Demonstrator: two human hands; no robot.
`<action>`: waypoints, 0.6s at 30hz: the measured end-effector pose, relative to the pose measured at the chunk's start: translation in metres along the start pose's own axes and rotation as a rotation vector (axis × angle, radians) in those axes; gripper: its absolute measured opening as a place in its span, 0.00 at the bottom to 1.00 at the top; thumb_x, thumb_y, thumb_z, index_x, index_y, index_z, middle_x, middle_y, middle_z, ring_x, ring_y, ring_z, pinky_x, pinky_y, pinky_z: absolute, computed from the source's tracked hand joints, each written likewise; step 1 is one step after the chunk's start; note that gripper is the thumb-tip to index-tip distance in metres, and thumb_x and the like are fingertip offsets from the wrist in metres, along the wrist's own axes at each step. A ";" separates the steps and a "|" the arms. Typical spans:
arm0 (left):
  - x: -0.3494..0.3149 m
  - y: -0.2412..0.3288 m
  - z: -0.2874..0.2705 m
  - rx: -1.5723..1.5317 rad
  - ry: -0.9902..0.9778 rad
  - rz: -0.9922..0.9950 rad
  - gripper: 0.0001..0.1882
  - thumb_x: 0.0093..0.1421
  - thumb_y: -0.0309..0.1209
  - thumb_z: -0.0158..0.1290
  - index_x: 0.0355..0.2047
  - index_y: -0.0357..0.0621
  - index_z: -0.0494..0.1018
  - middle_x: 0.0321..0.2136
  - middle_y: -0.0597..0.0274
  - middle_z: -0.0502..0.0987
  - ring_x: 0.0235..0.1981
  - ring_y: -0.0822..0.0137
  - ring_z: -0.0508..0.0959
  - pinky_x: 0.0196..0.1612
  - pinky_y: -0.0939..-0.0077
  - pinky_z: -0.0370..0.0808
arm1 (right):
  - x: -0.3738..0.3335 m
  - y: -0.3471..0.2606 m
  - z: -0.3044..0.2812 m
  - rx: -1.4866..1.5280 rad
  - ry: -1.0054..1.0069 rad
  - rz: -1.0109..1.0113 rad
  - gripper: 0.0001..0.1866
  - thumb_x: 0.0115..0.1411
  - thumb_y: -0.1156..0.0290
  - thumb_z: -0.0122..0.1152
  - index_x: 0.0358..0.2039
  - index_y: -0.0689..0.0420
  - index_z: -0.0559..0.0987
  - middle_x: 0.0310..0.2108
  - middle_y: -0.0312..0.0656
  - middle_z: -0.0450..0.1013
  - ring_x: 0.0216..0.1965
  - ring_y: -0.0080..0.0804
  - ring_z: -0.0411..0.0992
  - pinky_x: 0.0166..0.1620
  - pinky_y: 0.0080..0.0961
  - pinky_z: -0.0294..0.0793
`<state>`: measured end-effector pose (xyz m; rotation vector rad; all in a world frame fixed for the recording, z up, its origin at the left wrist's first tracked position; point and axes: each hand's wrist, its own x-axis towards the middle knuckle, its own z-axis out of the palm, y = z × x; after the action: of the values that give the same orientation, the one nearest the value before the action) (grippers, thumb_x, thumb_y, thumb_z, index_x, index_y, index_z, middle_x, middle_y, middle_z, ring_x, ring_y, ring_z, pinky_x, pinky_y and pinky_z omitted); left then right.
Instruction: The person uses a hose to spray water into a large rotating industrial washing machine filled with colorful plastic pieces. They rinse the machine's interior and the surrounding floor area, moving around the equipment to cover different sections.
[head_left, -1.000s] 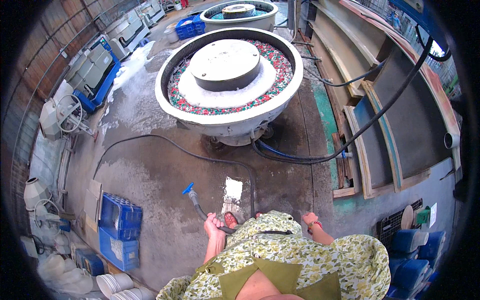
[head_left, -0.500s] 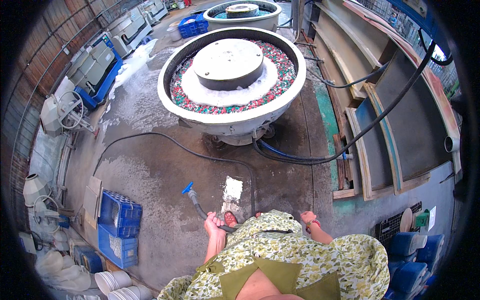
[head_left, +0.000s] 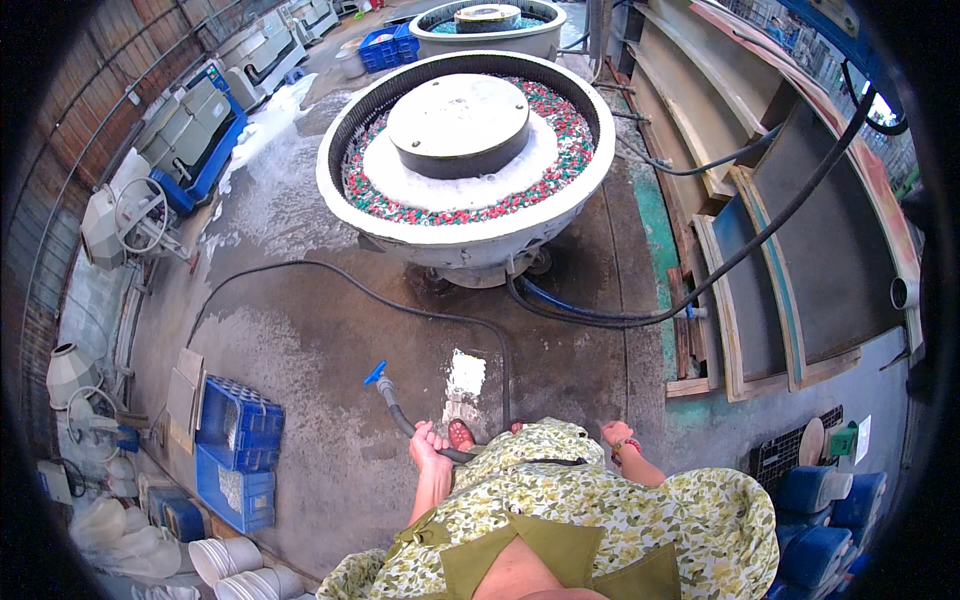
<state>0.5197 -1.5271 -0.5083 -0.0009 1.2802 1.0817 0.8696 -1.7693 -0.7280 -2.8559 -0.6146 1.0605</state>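
Note:
My left hand [head_left: 428, 445] is wrapped round a dark rubber hose [head_left: 402, 420]. A grey fitting with a blue T-shaped valve handle [head_left: 376, 373] tops the hose's free end, pointing up and away from me. Behind my left hand the hose passes in front of my patterned clothing. My right hand [head_left: 617, 434] hangs at my right side, its fingers loosely curled, with nothing visible in them; a bracelet circles that wrist. Ahead stands a large round tub [head_left: 335, 205] holding red, green and white pieces, with white foam [head_left: 400, 185] around its raised centre hub [head_left: 458, 108].
A long black hose [head_left: 345, 280] loops over the wet floor. Blue crates [head_left: 236, 490] and white buckets [head_left: 222, 560] stand at left. Wooden-framed troughs [head_left: 735, 300] line the right side, near blue jugs [head_left: 810, 550]. A second tub [head_left: 430, 45] stands beyond.
The tub appears slightly higher in the picture. My left hand keeps the same grip on the hose, and my right hand stays at my side.

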 end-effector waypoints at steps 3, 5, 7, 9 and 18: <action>-0.002 0.000 0.001 -0.007 0.003 -0.004 0.09 0.51 0.24 0.50 0.30 0.55 0.65 0.08 0.78 0.52 0.07 0.78 0.52 0.13 0.79 0.53 | 0.003 -0.005 0.002 0.008 0.046 0.022 0.12 0.48 0.59 0.55 0.30 0.45 0.83 0.38 0.42 0.76 0.45 0.42 0.71 0.53 0.39 0.60; -0.002 -0.001 0.004 -0.001 0.005 -0.008 0.09 0.51 0.24 0.50 0.30 0.54 0.65 0.08 0.78 0.52 0.07 0.78 0.52 0.13 0.79 0.53 | 0.001 -0.008 -0.002 0.028 0.046 0.006 0.12 0.48 0.58 0.54 0.30 0.45 0.83 0.37 0.42 0.76 0.45 0.41 0.71 0.53 0.39 0.60; -0.001 -0.002 0.004 -0.010 -0.002 -0.005 0.09 0.51 0.24 0.50 0.30 0.54 0.65 0.08 0.78 0.52 0.07 0.78 0.52 0.12 0.79 0.53 | 0.001 -0.008 -0.004 0.043 0.043 -0.010 0.13 0.48 0.58 0.54 0.30 0.45 0.83 0.37 0.42 0.76 0.45 0.41 0.71 0.53 0.40 0.60; -0.001 -0.003 0.002 -0.017 -0.004 -0.001 0.09 0.51 0.24 0.50 0.30 0.54 0.65 0.08 0.78 0.52 0.07 0.78 0.52 0.12 0.79 0.53 | 0.004 -0.007 -0.005 0.052 0.037 -0.026 0.13 0.48 0.57 0.55 0.29 0.45 0.83 0.37 0.42 0.76 0.45 0.41 0.71 0.53 0.39 0.59; 0.000 -0.007 0.000 -0.024 -0.049 -0.012 0.09 0.51 0.24 0.50 0.30 0.54 0.65 0.08 0.78 0.51 0.07 0.78 0.52 0.12 0.79 0.53 | -0.008 -0.001 -0.014 0.014 0.026 -0.052 0.15 0.52 0.60 0.49 0.33 0.51 0.82 0.37 0.47 0.75 0.44 0.46 0.71 0.52 0.43 0.60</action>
<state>0.5243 -1.5303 -0.5119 -0.0001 1.2213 1.0802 0.8723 -1.7701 -0.7123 -2.8205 -0.6733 1.0151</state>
